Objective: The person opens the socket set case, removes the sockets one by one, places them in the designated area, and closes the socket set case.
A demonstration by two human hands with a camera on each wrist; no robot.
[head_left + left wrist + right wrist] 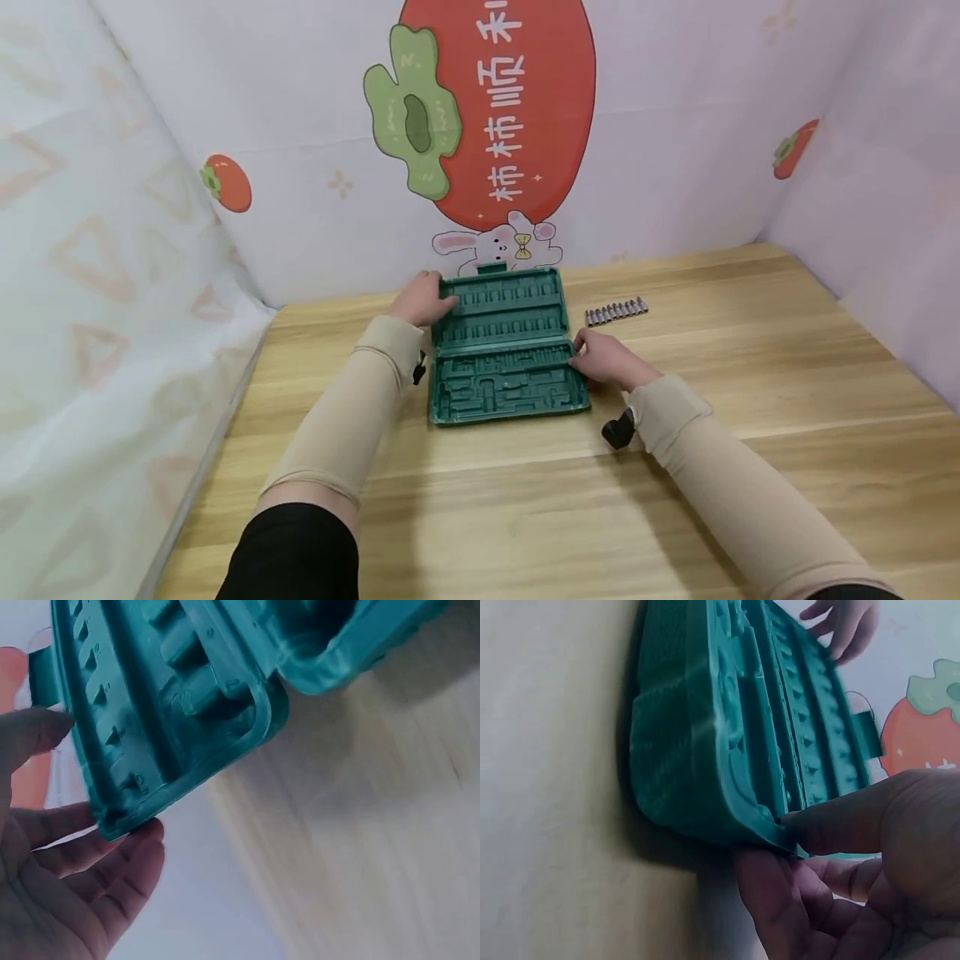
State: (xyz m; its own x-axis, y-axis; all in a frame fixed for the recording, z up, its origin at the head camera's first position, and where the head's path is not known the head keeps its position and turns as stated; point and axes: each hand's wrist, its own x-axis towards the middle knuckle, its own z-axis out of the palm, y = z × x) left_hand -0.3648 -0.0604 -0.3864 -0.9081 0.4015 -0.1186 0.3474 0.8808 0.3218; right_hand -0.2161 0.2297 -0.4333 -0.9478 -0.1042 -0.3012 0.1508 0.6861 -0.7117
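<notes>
A green plastic tool case lies unfolded on the table, with bare moulded slots in both halves. At the left edge of its far half, the lid, my left hand holds on, thumb at the rim and fingers bent under the corner. My right hand pinches the right side of the near half close to the hinge, thumb over the rim and fingers beneath it. To the right of the case lies a row of small metal screwdriver bits, touched by neither hand.
The case rests on a wood-grain table near its back edge. Behind it hangs a white cloth printed with persimmons and a rabbit. More pale cloth lines the left side.
</notes>
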